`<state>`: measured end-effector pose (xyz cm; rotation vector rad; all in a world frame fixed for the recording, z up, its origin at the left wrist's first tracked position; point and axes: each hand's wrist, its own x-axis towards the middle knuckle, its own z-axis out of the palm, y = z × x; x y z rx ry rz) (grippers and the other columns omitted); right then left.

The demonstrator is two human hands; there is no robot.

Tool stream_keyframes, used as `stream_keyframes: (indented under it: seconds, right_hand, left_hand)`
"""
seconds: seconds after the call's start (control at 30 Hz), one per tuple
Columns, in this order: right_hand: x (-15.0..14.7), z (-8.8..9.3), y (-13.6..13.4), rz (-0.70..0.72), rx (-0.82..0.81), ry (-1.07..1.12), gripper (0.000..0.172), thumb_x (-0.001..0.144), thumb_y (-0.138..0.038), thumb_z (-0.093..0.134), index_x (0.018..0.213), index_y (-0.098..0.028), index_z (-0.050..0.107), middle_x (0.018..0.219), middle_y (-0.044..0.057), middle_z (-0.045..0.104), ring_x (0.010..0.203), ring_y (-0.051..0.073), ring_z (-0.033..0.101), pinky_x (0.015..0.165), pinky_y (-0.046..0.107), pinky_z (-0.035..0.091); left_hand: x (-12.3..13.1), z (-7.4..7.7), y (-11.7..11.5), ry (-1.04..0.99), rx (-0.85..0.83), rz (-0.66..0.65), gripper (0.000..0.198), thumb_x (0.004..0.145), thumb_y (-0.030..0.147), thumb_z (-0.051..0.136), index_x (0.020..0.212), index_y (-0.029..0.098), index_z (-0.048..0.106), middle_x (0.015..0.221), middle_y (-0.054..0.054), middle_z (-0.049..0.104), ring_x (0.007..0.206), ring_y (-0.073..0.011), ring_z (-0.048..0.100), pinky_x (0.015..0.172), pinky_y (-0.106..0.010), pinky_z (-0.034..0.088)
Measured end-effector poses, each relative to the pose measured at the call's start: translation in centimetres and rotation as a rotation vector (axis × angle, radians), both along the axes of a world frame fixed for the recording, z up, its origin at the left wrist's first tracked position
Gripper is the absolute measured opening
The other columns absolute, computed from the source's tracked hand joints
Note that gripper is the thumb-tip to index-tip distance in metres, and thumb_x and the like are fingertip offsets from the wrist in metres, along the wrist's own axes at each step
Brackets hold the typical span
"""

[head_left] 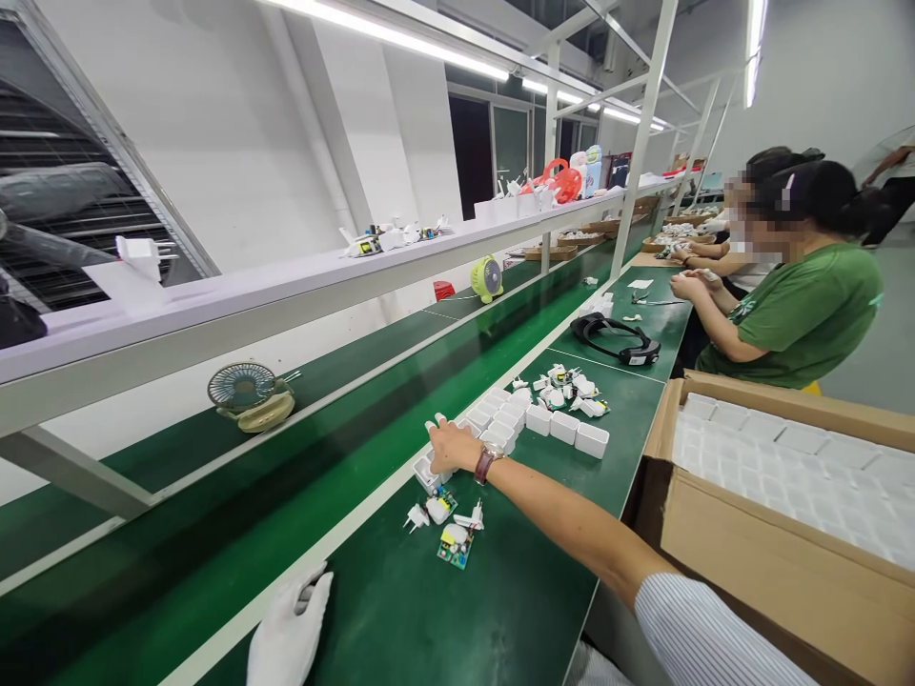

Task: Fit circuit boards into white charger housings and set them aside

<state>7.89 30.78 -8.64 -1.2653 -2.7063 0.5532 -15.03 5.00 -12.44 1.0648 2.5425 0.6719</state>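
A green workbench (pixel 443 610) is seen beside a conveyor belt (pixel 214 534), with a cardboard box (pixel 772 553) at the right. White casings (pixel 543 419) are laid in rows ahead. The right hand (pixel 452 445) is draped over the nearest casing (pixel 427 472); whether it is gripped cannot be told. The gloved left hand (pixel 290 634) is rested slack, holding nothing, at the bench edge, near loose circuit boards (pixel 455 548).

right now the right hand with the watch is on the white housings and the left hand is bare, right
No: the left hand wears a white glove, as the head view shows. The right hand, with the watch, is on the white housings.
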Motion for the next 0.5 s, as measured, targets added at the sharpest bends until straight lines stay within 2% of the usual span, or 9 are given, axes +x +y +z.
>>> stream_keyframes:
  seconds: [0.13,0.33,0.4,0.5]
  right_hand:
    - [0.11,0.45,0.18,-0.009,-0.010,-0.032,0.081,0.070,-0.033,0.074,0.143,-0.018,0.043,0.152,0.021,0.038,0.130,0.038,0.049,0.100,0.061,0.044]
    - [0.11,0.46,0.49,-0.026,0.002,-0.065,0.057,0.090,-0.041,0.066,0.140,-0.020,0.047,0.148,0.013,0.044,0.127,0.032,0.051,0.102,0.055,0.046]
    - [0.24,0.44,0.50,-0.024,0.020,-0.063,0.055,0.090,-0.039,0.067,0.138,-0.019,0.049,0.144,0.013,0.047,0.124,0.032,0.053,0.101,0.055,0.046]
    - [0.65,0.56,-0.09,-0.005,0.094,-0.018,0.058,0.082,-0.027,0.071,0.135,-0.014,0.051,0.138,0.018,0.051,0.122,0.036,0.053,0.100,0.058,0.043]
  left_hand:
    - [-0.13,-0.13,-0.06,0.009,0.016,-0.001,0.069,0.074,0.071,0.049,0.118,0.021,0.069,0.109,-0.009,0.070,0.099,-0.0330,0.065,0.088,-0.044,0.053]
    - [-0.42,-0.41,-0.01,0.006,0.012,-0.003,0.066,0.076,0.069,0.049,0.118,0.022,0.069,0.112,-0.010,0.070,0.104,-0.0332,0.065,0.091,-0.045,0.052]
    - [-0.41,-0.42,0.00,0.010,0.013,-0.012,0.065,0.077,0.068,0.049,0.117,0.022,0.069,0.113,-0.010,0.069,0.104,-0.0333,0.065,0.091,-0.045,0.052]
    - [-0.14,-0.29,0.01,0.012,0.015,-0.018,0.065,0.078,0.068,0.048,0.119,0.021,0.068,0.114,-0.010,0.069,0.104,-0.0329,0.065,0.090,-0.044,0.053]
